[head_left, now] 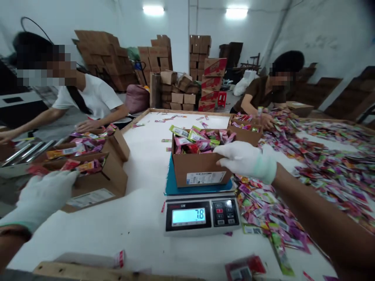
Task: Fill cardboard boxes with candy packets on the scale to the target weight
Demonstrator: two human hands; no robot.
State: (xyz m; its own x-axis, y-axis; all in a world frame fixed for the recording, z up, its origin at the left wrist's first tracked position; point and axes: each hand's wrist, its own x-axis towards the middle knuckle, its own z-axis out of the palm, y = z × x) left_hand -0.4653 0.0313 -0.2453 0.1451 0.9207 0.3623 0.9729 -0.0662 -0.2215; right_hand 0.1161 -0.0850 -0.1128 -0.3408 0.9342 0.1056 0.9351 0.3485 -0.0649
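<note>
My right hand [247,159], in a white glove, is at the right front corner of a cardboard box [202,166], its fingers at the rim and its thumb by the front wall. Small colourful packets [202,138] fill this box, which stands on the blue plate of a digital scale [202,216] reading 7.8. At the left, my gloved left hand [47,195] lies with fingers stretched out against the near side of another packet-filled box [99,181]. Its thumb is hard to make out.
A second filled box [118,144] stands behind the left one, beside metal rollers [38,150]. Loose packets [331,175] cover the table's right side. A person in white [96,93] works at left; another in a dark shirt [254,91] handles packets at right. Stacked cartons [212,84] stand behind.
</note>
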